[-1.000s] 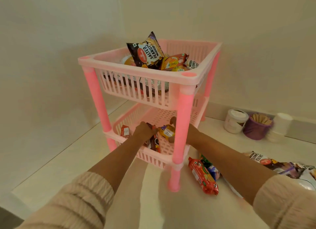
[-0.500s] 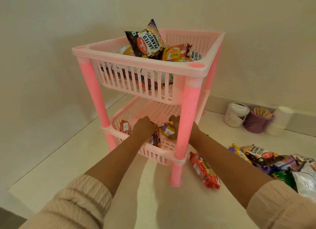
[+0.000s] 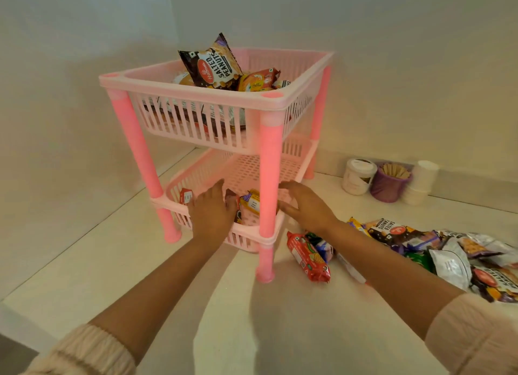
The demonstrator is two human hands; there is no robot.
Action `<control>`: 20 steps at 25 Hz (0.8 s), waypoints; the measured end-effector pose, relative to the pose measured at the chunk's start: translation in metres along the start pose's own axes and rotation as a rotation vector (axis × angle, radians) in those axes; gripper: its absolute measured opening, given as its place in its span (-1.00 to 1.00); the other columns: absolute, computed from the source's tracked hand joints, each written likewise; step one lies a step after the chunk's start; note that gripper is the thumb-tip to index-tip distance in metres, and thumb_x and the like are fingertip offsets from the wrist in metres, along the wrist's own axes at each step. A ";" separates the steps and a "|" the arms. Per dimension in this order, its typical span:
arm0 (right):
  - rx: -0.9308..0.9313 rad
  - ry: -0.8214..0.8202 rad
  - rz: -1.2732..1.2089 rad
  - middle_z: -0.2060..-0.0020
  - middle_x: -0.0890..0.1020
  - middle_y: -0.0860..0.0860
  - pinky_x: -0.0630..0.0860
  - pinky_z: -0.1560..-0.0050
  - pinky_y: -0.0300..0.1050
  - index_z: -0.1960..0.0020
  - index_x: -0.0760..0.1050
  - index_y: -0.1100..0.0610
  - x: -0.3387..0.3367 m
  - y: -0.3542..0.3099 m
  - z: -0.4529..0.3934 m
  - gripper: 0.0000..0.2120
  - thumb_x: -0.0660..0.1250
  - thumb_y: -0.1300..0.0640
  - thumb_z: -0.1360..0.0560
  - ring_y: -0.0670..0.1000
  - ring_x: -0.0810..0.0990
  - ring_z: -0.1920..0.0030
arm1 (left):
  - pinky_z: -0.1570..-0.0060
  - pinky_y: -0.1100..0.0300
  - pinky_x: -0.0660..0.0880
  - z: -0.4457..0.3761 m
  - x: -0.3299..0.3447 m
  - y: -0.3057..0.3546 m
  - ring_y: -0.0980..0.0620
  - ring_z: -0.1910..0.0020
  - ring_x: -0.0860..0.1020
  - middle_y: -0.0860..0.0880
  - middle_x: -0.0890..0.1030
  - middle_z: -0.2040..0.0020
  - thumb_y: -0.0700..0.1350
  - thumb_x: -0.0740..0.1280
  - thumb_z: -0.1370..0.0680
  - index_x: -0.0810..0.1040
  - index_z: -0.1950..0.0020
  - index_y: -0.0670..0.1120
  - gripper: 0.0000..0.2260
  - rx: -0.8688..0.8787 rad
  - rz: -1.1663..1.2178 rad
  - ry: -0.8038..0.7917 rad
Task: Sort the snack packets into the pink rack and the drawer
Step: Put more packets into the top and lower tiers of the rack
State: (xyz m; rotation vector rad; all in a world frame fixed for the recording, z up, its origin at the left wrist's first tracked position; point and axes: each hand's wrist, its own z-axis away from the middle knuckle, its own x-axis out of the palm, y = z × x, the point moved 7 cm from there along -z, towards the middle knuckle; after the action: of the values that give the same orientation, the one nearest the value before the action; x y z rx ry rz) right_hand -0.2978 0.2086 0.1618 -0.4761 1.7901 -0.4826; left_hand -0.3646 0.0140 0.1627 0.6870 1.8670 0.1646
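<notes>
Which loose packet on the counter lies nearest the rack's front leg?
The red biscuit packet, lying just right of the leg; the other loose packets sit farther right.

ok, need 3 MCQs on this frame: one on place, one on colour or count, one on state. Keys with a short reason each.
1. Where does the salted peanuts packet stand?
A. top basket of the pink rack
B. bottom basket
C. on the counter

2. What colour is the cup of wooden sticks?
A. green
B. purple
C. red

3. How are the left hand and right hand?
A. both gripping packets
B. both with straight fingers, holding nothing
C. left hand lifting the rack

Key: 1 A, it sticks up above the top basket's rim. 2 B, the cup between the white tub and the white cups is purple. 3 B, both hands are spread at the bottom basket, nothing pinched.
</notes>
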 end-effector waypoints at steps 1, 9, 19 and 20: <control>0.014 0.018 0.013 -0.34 0.42 0.03 0.32 -0.31 -0.04 -0.36 0.31 0.05 -0.003 0.009 0.008 -0.54 0.24 -0.08 -0.53 0.04 0.36 -0.33 | -0.36 -0.10 0.18 0.013 -0.003 -0.001 -0.17 -0.20 0.49 -0.17 0.60 -0.15 -0.05 0.18 -0.58 0.38 -0.35 -0.14 -0.63 -0.003 0.061 0.057; 0.166 -0.046 0.072 -0.30 0.44 0.05 0.30 -0.27 -0.14 -0.35 0.33 0.09 0.004 0.082 0.084 -0.53 0.34 0.03 -0.48 0.06 0.40 -0.30 | -0.42 -0.19 -0.01 0.109 0.023 0.022 -0.12 -0.51 0.07 -0.10 0.19 -0.50 -0.31 0.12 -0.55 0.21 -0.46 -0.16 -0.54 0.051 0.272 0.134; 0.282 0.104 0.304 -0.46 0.21 0.01 0.10 -0.46 -0.09 -0.44 0.18 0.00 0.011 0.117 0.162 -0.44 0.28 0.05 -0.49 0.02 0.10 -0.48 | -0.42 0.31 0.03 0.216 0.115 0.099 -0.01 -0.51 0.11 0.05 -0.01 -0.50 -0.28 0.25 -0.53 0.07 -0.48 -0.01 -0.41 0.113 0.501 -0.268; 0.275 0.087 0.331 -0.48 0.16 0.00 0.08 -0.47 -0.11 -0.46 0.14 0.00 0.017 0.117 0.168 -0.43 0.25 0.05 -0.50 0.01 0.06 -0.50 | -0.41 0.31 0.01 0.213 0.123 0.102 -0.01 -0.51 0.09 0.07 -0.04 -0.47 -0.23 0.26 -0.54 0.06 -0.48 -0.07 -0.41 0.095 0.469 -0.289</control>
State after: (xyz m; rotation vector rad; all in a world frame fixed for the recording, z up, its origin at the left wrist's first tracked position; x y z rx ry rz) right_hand -0.1485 0.2830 0.0417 0.0334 1.8070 -0.5112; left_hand -0.1661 0.1199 0.0200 1.1464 1.4227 0.2636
